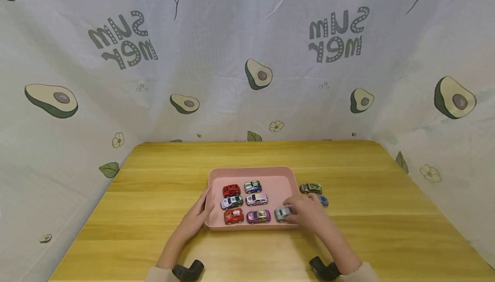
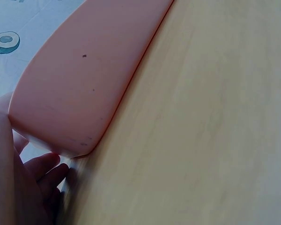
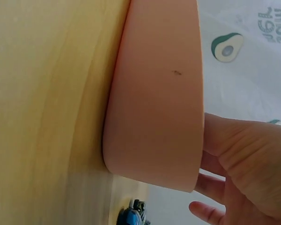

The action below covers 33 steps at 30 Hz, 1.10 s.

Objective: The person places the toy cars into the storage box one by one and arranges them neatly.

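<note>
A pink tray lies on the table with several toy cars in it. My left hand holds its left wall, thumb over the rim and fingers outside. In the tray's front right corner, my right hand pinches a pale grey toy car, partly covered by the fingers. To its left are a purple car and a red car. Behind them sit a white-pink car, a white-green car, a spotted red car and a green-striped car.
Right of the tray, a camouflage toy car stands on the wooden table. Nearer, a blue toy car is partly hidden by my right hand. An avocado-print cloth hangs behind and beside the table.
</note>
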### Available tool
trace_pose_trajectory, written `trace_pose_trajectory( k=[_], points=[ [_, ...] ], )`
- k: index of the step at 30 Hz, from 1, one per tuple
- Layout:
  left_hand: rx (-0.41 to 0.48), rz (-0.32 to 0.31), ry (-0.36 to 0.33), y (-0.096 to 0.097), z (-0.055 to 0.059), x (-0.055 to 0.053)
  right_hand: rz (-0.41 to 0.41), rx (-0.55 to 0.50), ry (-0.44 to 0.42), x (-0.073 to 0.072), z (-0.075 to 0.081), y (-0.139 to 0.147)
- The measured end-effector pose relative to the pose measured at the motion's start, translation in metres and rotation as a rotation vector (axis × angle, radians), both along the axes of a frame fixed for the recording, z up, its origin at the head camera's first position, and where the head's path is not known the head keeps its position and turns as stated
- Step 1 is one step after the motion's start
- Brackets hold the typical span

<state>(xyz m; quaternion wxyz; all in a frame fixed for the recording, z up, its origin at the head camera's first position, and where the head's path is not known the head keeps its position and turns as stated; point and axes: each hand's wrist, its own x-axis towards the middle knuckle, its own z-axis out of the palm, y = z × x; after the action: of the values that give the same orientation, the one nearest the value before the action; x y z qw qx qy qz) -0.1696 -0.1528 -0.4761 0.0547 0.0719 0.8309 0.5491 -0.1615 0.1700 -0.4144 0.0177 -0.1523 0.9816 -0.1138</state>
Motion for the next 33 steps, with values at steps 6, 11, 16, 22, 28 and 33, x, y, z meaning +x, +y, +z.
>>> trace_pose_trajectory(
  k=[6, 11, 16, 22, 28, 33],
  points=[
    [-0.002, 0.005, -0.003, 0.001, 0.001, 0.001, -0.024, -0.020, 0.037, -0.001, 0.004, 0.004],
    [-0.005, 0.005, -0.001, 0.000, 0.000, 0.002, -0.035, -0.054, 0.135, 0.000, 0.004, 0.013],
    [-0.008, 0.007, -0.006, 0.000, 0.000, 0.002, -0.026, -0.118, 0.216, 0.000, 0.005, 0.028],
    [-0.018, 0.000, 0.013, -0.001, 0.000, 0.002, -0.033, -0.143, 0.278, -0.002, 0.006, 0.047],
    [-0.030, -0.005, 0.036, -0.001, 0.001, 0.001, -0.100, -0.117, 0.226, -0.007, 0.005, 0.064],
    [-0.030, -0.006, 0.025, -0.001, 0.002, 0.001, -0.126, -0.096, 0.180, -0.011, 0.000, 0.072]
  ],
)
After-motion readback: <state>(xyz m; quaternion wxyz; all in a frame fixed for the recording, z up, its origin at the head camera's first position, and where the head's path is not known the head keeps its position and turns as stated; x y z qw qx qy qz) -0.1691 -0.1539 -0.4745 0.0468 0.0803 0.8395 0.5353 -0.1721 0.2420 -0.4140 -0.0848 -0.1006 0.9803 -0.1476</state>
